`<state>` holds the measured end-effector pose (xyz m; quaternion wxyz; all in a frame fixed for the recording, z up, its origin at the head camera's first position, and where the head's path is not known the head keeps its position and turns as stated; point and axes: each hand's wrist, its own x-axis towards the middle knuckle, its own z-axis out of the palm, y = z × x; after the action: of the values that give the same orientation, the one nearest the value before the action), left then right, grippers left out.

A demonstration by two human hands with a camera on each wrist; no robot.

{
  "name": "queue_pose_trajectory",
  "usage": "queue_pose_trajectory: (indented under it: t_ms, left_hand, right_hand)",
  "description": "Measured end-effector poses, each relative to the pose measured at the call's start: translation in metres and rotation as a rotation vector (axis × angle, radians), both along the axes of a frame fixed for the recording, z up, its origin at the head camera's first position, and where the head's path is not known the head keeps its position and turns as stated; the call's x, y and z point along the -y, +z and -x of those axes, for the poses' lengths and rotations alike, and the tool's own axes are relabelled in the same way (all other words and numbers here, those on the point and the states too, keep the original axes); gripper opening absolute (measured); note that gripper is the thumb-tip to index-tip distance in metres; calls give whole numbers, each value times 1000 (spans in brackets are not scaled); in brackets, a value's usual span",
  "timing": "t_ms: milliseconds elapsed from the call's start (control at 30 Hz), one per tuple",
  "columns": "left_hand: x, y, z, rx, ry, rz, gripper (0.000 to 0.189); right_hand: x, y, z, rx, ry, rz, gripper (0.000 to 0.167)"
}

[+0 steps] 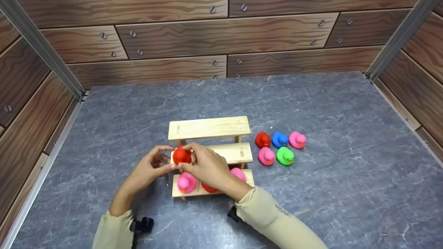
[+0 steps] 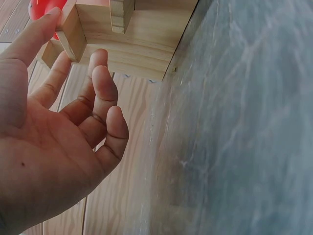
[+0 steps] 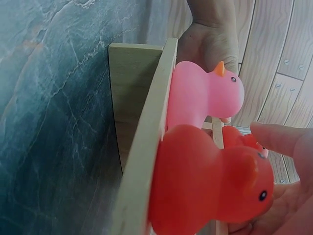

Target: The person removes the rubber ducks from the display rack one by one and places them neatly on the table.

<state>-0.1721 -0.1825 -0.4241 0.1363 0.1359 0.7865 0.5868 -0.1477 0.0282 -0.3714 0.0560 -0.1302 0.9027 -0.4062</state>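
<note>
A red rubber duck (image 1: 182,155) sits at the left end of the middle step of a small wooden three-step stand (image 1: 209,128). My right hand (image 1: 211,167) pinches this duck from the right between thumb and forefinger. From the left my left hand (image 1: 147,169) reaches to the same spot, thumb and forefinger at the duck and step edge, its other fingers loosely bent in the left wrist view. On the bottom step stand a pink duck (image 1: 187,182), another red duck (image 3: 195,176) and a second pink duck (image 1: 238,174), the last two partly hidden by my right arm.
Right of the stand, several loose ducks rest on the grey marbled table (image 1: 346,145): red (image 1: 263,139), blue (image 1: 279,139), pink (image 1: 297,139), another pink (image 1: 266,156) and green (image 1: 285,156). Wood-patterned walls (image 1: 180,38) enclose the back and sides.
</note>
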Motion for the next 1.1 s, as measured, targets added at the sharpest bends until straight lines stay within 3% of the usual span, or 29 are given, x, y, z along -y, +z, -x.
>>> queue_pose_trajectory:
  t_ms: [467,867,1100]
  left_hand:
    - [0,0,0,-11,-3,-6,50]
    - [0,1,-1,-8,12,-8,50]
    - [1,0,0,-19,2,3,50]
  right_hand:
    - [-15,3,-6,29,53,158,39]
    - [-55,3,-11,40,57,263,34]
    - [-82,8,-13,47,63,267,36]
